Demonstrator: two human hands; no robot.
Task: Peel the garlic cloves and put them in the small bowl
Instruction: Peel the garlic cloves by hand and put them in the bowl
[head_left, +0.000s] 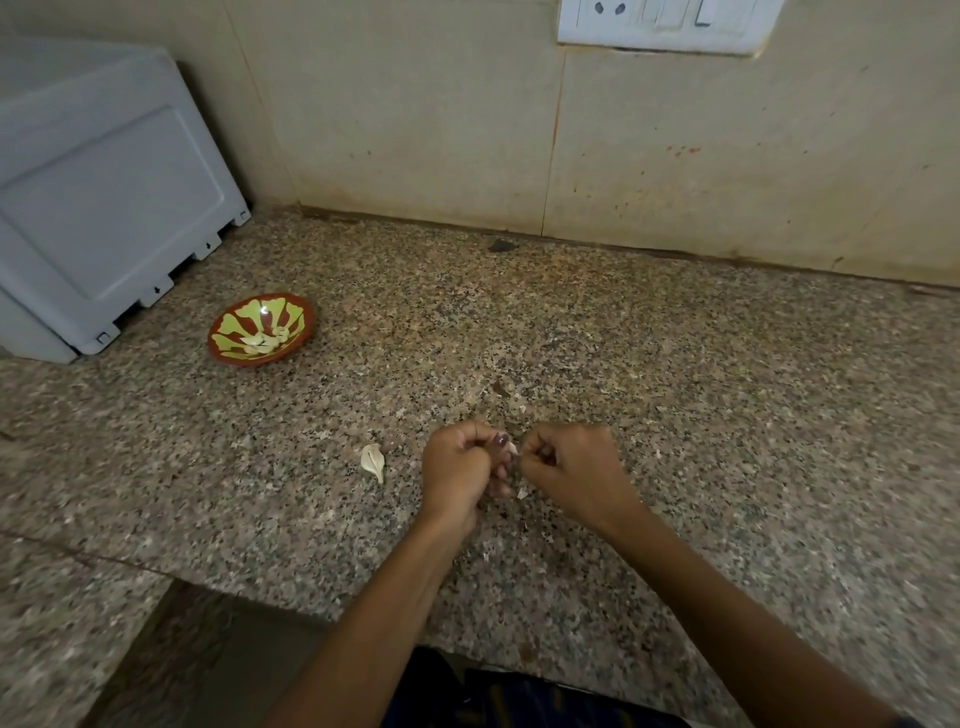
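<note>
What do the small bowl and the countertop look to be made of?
Small bowl: probably glazed ceramic or painted clay; a glossy highlight sits on its green and red-brown pattern, and peeled cloves lie inside. It could also be melamine.
Countertop: looks like polished granite, with speckled brown, grey and black grain and a faint sheen.

- Dim, warm indoor light, flat and even, with no strong shadows anywhere.
- A small white glint sits inside the bowl (261, 331) at centre left.
- Wide-angle bending curves the counter (675, 374) edge and wall lines toward the frame edges.
- The forearms at the bottom are dark and soft; corners look slightly blurred.
</note>
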